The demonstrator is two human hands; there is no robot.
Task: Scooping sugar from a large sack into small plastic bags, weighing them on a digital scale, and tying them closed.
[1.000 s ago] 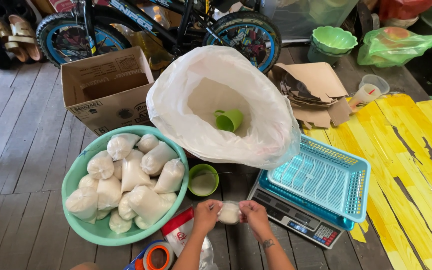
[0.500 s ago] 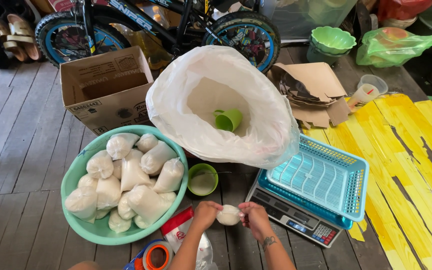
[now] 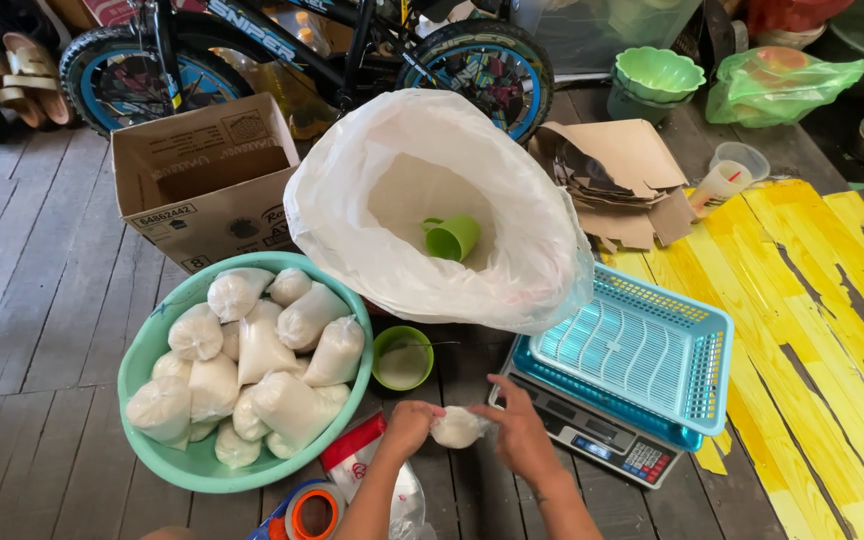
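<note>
A floor of worn grey wooden planks [image 3: 42, 300], painted yellow in flaking stripes on the right, carries everything here; low in the middle of it a small clear bag of white grain [image 3: 457, 427] is held just above the boards between two hands. The left hand [image 3: 409, 428] is closed in a fist on the bag's left end; the right hand [image 3: 519, 430] grips the right end, fingers curled about it and one finger pointing up.

Just right of the hands lies a digital scale [image 3: 592, 435] bearing a blue plastic basket [image 3: 642, 355]; just above them stands a small green bowl [image 3: 402, 357]. To the left a large teal basin [image 3: 152, 355] holds many filled, tied bags of the same white grain; a tape roll [image 3: 314, 510] lies below it, at the lower edge. Behind the bowl a big white sack [image 3: 432, 210] stands open, a green scoop cup [image 3: 452, 238] lying inside it; a cardboard box [image 3: 207, 180] sits to its left, torn cardboard [image 3: 622, 165] to its right, and a bicycle [image 3: 302, 50] stands at the back.
</note>
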